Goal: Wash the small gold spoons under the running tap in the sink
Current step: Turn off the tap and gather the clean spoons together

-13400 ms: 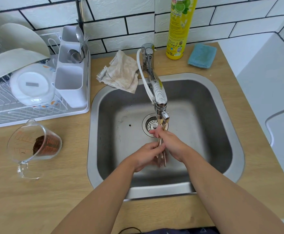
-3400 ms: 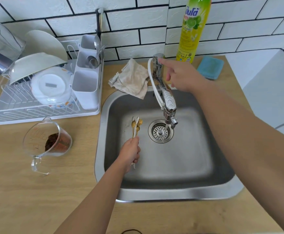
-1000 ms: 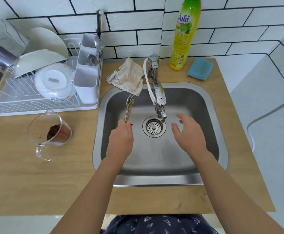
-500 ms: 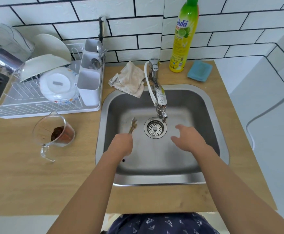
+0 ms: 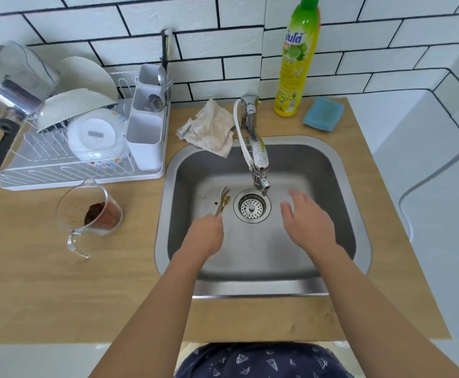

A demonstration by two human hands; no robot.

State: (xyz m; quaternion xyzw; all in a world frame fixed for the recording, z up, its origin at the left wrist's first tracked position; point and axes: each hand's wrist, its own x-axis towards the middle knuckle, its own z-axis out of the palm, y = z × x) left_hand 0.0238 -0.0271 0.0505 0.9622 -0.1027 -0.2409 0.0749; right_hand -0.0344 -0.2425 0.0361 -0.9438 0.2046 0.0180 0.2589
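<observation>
My left hand grips a bunch of small gold spoons by their handles over the left part of the steel sink. The spoon bowls point away from me, just left of the drain. My right hand hovers flat and empty over the sink, right of the drain, fingers spread. The chrome tap reaches over the drain from the back rim. No water stream shows under its spout.
A white dish rack with plates and a cutlery holder stands left of the sink. A glass measuring jug with brown powder sits on the wooden counter. A crumpled cloth, a yellow dish soap bottle and a blue sponge line the back.
The water ran over the spoons in both hands, then my right hand reached to the tap and came back. Over the last second my left hand drew the spoons slightly nearer.
</observation>
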